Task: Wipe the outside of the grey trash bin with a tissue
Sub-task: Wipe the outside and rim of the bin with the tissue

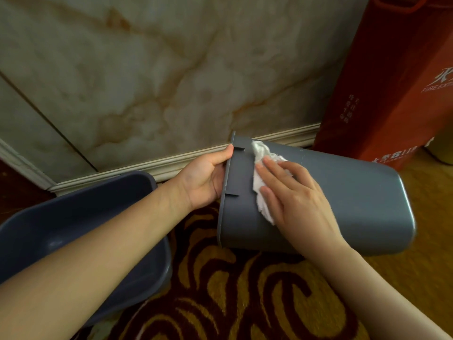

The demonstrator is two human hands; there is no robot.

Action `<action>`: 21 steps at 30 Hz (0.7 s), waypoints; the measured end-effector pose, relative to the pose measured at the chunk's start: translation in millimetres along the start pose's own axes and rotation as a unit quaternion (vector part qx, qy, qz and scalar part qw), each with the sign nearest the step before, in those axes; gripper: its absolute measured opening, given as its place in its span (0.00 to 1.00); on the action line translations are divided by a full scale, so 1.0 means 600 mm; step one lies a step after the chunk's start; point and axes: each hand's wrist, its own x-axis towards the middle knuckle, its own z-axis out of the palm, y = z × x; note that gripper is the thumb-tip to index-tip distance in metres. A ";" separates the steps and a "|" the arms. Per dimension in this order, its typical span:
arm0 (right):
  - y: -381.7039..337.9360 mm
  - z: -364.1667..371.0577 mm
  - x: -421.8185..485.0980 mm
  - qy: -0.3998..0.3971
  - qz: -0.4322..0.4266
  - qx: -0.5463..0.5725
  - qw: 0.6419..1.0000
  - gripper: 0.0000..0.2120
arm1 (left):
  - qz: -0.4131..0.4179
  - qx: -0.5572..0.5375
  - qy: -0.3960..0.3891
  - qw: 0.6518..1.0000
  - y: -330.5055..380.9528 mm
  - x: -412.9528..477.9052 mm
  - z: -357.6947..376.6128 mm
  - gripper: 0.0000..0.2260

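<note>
The grey trash bin (343, 200) is being held on its side over the patterned carpet (232, 290), with its open mouth turned left and its closed base turned right, near the skirting board (171, 163) of the marble wall (147, 69). Whether it is being rested on the carpet or kept just above it cannot be told.

The rim (220, 224) is being gripped by the left hand (208, 177). The thumb is being hooked over the far edge, and the rest of that hand's fingers are being hidden inside the mouth.

A crumpled white tissue (257, 182) is being pressed flat against the bin's upper side, just right of the rim, by the right hand (301, 200). Its fingers (274, 168) are being kept straight and spread, pinching nothing.

The bin is being judged a light, stiff plastic shell with a smooth and likely slippery wall, so the lipped rim is being taken as the surest hold. The tissue is soft and thin, and is likely to bunch or tear under hard rubbing, so broad, even pressure is being favoured.

A second, bluish bin (73, 217) is being left at the near left, and a red cardboard box (392, 82) is being left standing at the far right.
</note>
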 end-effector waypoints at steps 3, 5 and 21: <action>0.038 -0.014 -0.017 0.028 0.035 0.007 0.999 0.16 | -0.001 0.005 0.006 1.000 0.000 -0.001 -0.002 0.15; 0.057 -0.025 -0.030 0.043 0.064 0.013 0.997 0.17 | -0.001 0.000 -0.001 1.000 -0.001 -0.002 -0.003 0.15; -0.014 0.014 0.102 -0.002 0.023 0.161 0.987 0.09 | 0.004 -0.010 -0.063 0.998 -0.011 -0.015 -0.017 0.14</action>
